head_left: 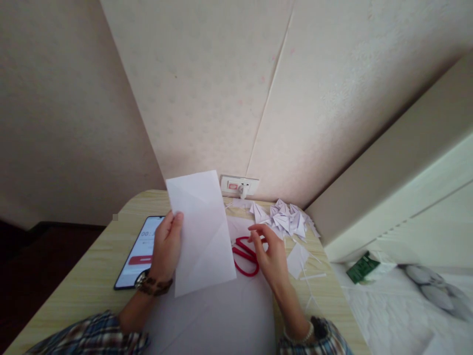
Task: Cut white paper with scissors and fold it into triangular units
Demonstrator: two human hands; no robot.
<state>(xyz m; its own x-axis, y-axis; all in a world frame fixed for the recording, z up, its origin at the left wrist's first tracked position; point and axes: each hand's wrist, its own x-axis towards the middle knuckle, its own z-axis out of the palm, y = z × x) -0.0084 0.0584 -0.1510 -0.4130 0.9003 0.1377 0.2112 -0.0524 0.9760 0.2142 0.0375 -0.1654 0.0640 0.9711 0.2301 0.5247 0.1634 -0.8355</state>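
My left hand (pixel 168 246) grips a white rectangular sheet of paper (pixel 201 231) by its left edge, thumb on the near face. The sheet is held up at a tilt and shows faint diagonal crease lines. My right hand (pixel 271 254) is loosely curled beside the red-handled scissors (pixel 247 261), its index finger and thumb a little apart with nothing visible between them. Its fingers overlap the far handle loop, and I cannot tell whether they touch it. The blades are hidden behind the sheet. Larger white paper (pixel 236 315) lies flat beneath.
A phone (pixel 140 251) with a lit screen lies left on the wooden table (pixel 74 291). Folded white paper pieces (pixel 283 217) are piled at the back right, with paper scraps (pixel 297 259) nearer. A wall socket (pixel 239 186) holds a plug. A green-and-white packet (pixel 364 267) is beyond the table's right edge.
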